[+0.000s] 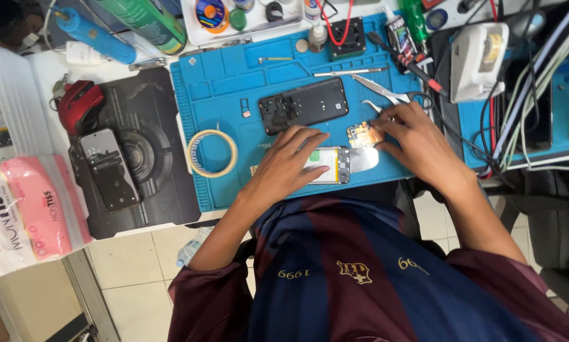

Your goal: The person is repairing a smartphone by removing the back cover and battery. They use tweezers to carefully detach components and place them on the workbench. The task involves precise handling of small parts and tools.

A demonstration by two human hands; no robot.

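shirt: dark blue and maroon stripes (354, 266), closest to the lens, filling the bottom of the view.
left hand: left hand (284, 168) flat on the mat, fingers spread and lying over the phone, pinning it down; not curled round it.
phone: opened phone (332, 166) with a white battery face and metal frame, at the near edge of the mat, half hidden under the left fingers.
right hand: right hand (417, 136) just right of the phone, fingertips pinched narrow on the board.
board: small gold-orange board (364, 134), just above the phone's right end, touching the right fingertips.
pry tool: flat silver blade (362, 159) poking out from the phone's right end, under the right hand.
mat: blue work mat (224, 92) with moulded trays, carrying everything above.
back cover: black back cover (304, 104) lying flat mid-mat, just beyond the left fingertips.
tape: ring of pale tape (212, 153), left of the left hand, apart from it.
tweezers: silver tweezers (379, 90) above the right hand, near the knuckles.
second phone: dark phone (110, 170) on a black pad, well left of the mat.
mouse: red mouse (78, 104) above that phone.
tissues: pink pack (34, 209) at the far left edge.
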